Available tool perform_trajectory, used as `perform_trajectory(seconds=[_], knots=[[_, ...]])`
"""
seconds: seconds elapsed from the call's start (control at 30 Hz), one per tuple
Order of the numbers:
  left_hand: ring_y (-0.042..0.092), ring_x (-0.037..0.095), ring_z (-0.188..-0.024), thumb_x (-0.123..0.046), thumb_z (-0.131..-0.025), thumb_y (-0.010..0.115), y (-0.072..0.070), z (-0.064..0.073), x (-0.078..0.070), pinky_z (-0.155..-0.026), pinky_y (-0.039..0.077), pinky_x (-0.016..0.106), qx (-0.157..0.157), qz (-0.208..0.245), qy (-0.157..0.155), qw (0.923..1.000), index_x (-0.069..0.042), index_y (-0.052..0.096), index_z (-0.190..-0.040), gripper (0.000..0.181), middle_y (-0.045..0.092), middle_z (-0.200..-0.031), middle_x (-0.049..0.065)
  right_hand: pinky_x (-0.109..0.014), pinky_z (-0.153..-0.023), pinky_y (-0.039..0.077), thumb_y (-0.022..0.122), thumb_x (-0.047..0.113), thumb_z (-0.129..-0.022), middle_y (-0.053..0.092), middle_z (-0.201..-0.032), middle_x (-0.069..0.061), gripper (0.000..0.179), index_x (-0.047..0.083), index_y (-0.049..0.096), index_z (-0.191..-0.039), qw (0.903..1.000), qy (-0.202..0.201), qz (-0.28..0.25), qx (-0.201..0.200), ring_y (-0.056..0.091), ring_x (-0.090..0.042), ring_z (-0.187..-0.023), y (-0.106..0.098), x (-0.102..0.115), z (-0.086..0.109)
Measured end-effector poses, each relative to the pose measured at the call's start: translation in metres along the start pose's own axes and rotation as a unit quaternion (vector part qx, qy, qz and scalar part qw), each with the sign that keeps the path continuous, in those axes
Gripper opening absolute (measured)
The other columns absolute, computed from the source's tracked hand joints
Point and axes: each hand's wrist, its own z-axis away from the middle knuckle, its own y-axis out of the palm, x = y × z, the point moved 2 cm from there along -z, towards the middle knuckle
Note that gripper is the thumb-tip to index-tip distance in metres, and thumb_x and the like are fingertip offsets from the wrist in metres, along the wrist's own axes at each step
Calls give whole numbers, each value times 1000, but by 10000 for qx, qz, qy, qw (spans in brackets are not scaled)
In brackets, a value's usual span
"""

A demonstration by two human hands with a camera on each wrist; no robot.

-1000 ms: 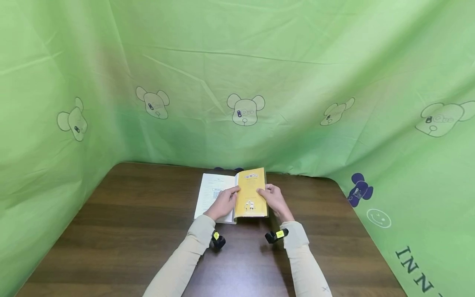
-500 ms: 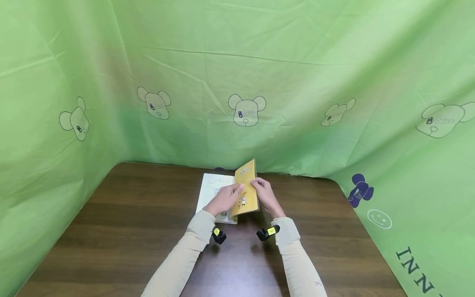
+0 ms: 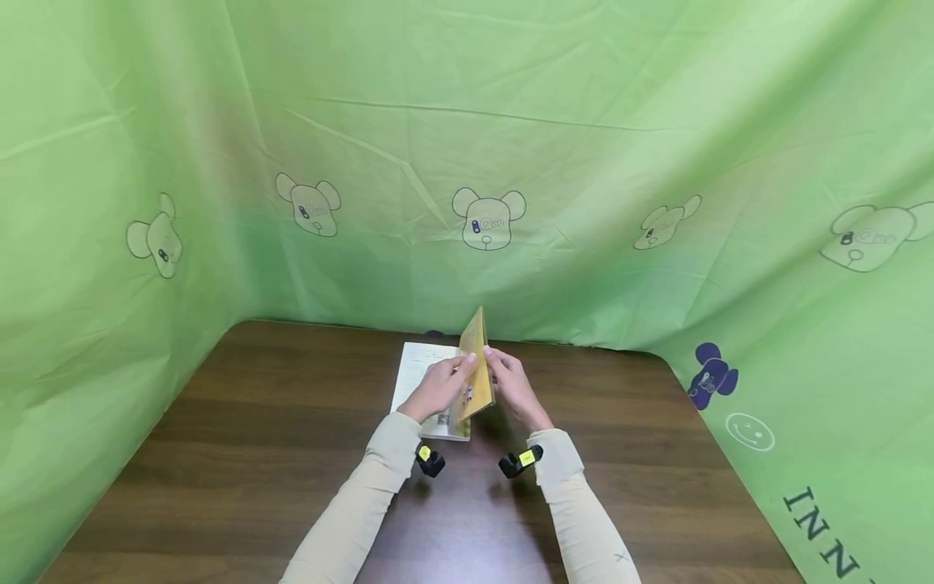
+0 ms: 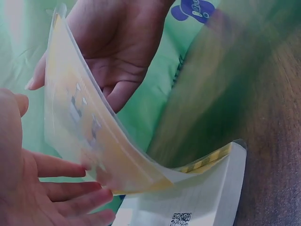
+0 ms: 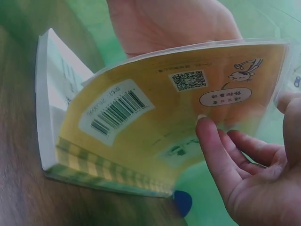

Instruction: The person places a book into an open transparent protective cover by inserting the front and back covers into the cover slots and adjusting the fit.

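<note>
A paperback book (image 3: 426, 365) with a clear plastic jacket lies open on the table, its white page facing up on the left. Its yellow back cover (image 3: 476, 337) stands steeply raised, bowing from the spine. My left hand (image 3: 438, 385) reaches over the page; in the left wrist view its straight fingers (image 4: 70, 193) are at the cover's inner face. On the outer side is my right hand (image 3: 514, 385), thumb at the free edge. In the right wrist view its index fingertip (image 5: 203, 121) touches the outer face, below a barcode (image 5: 115, 113) and a QR code (image 5: 188, 80).
The dark wooden table (image 3: 277, 454) extends around the book. A green curtain (image 3: 379, 268) printed with bear heads hangs along its far edge and both sides. Black camera mounts (image 3: 430, 461) are strapped at both wrists.
The yellow cover has swung up and leftward, from nearly flat facing me to almost edge-on. My right hand has moved left with it, its thumb shifting from the inner face to the edge.
</note>
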Motion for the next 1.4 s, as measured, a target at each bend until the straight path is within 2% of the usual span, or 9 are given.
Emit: perform_trajectory(seconds=[0.2,0.43,0.57,0.7,0.8,0.9,1.03,1.1,1.4], knots=[[60,39,-127,-60,-106,33,-3,0,2,-108,47,53,-108,91,-13,9999,-1,47,-150,75,59,-141,23,-32,-79,62,46,36,-109,69,-119,-22,56,-12,54,-136,9999,-68,147,18,71,-14,-93,9,-1,-1],[59,39,-128,-46,-108,41,-16,0,6,-109,47,54,-287,261,82,9992,-2,54,-146,60,61,-140,22,-42,-89,61,51,40,-107,66,-126,-22,58,-11,56,-136,9949,-720,279,643,69,-25,-103,11,-7,-3],[66,39,-118,-27,-104,51,-31,4,13,-102,53,50,-445,535,213,9974,5,52,-144,51,65,-132,25,-51,-106,51,50,27,-108,57,-138,-31,54,-13,46,-144,9929,-421,465,1008,62,-40,-121,17,-14,-6],[67,40,-115,-12,-98,53,-48,9,22,-97,57,43,-547,727,192,9957,11,51,-142,49,66,-127,29,-48,-112,45,50,13,-107,50,-146,-32,49,-14,41,-147,9862,-88,1216,1123,52,-44,-134,21,-27,-8],[69,39,-112,-4,-93,55,-59,13,29,-90,61,38,-545,699,23,9961,11,51,-142,52,66,-126,28,-46,-109,48,54,9,-105,48,-149,-30,51,-12,40,-149,9748,-25,1899,1174,56,-41,-130,23,-36,-8],[72,35,-103,1,-87,58,-68,17,36,-79,63,33,-531,566,-203,9968,10,51,-142,57,69,-121,27,-48,-114,42,59,9,-102,41,-156,-28,57,-9,37,-152,9572,-152,2541,1377,50,-39,-137,25,-40,-8],[72,30,-96,3,-84,62,-77,22,46,-74,62,30,-584,308,-530,9964,10,55,-139,56,70,-115,24,-51,-123,26,66,15,-98,29,-164,-22,65,-6,38,-153,9215,-395,3519,1593,29,-40,-151,29,-39,-5],[71,28,-95,2,-85,65,-80,24,50,-75,61,31,-630,148,-656,9957,10,57,-137,53,71,-113,22,-51,-124,24,67,18,-98,27,-166,-20,67,-4,38,-153,9074,-417,3837,1664,27,-39,-152,30,-38,-3],[67,20,-82,3,-85,75,-74,27,60,-72,59,31,-638,-722,-865,9916,11,66,-124,42,72,-95,15,-50,-124,25,65,21,-99,31,-163,-21,66,-6,38,-153,8800,-552,4352,1823,29,-39,-151,32,-38,-5]])
